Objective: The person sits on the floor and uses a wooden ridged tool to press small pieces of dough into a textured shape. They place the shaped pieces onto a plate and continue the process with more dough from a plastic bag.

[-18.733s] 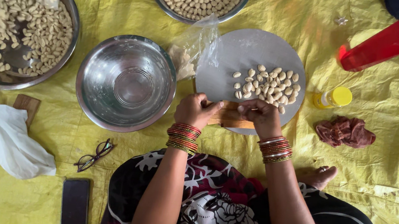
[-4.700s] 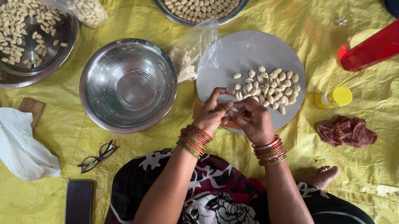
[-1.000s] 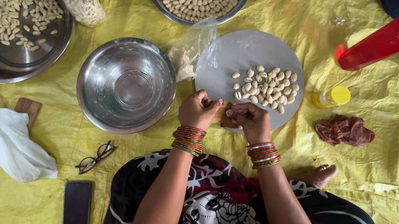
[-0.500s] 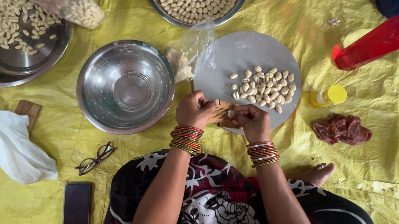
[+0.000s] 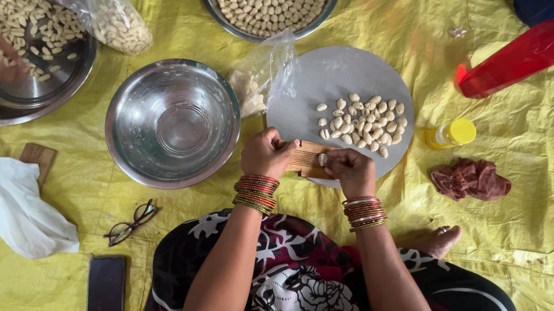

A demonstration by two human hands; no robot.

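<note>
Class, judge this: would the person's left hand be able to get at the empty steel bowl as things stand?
Probably yes: the left hand holds the ridged board just beside the empty bowl, with only bare yellow cloth between.

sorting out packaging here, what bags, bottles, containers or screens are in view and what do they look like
Clear plastic bag, upper left, held by another person's hand, filled with pale pieces.
Crumpled clear bag, between the empty steel bowl and the grey plate.
Small yellow-capped bottle, right of the plate.
Red bottle, top right, lying tilted.
Dark phone, bottom left, screen off.

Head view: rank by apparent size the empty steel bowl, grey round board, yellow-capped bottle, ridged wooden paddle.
1. Empty steel bowl and grey round board: look alike, no ranking
2. Ridged wooden paddle, partly hidden by hands
3. Yellow-capped bottle
</note>
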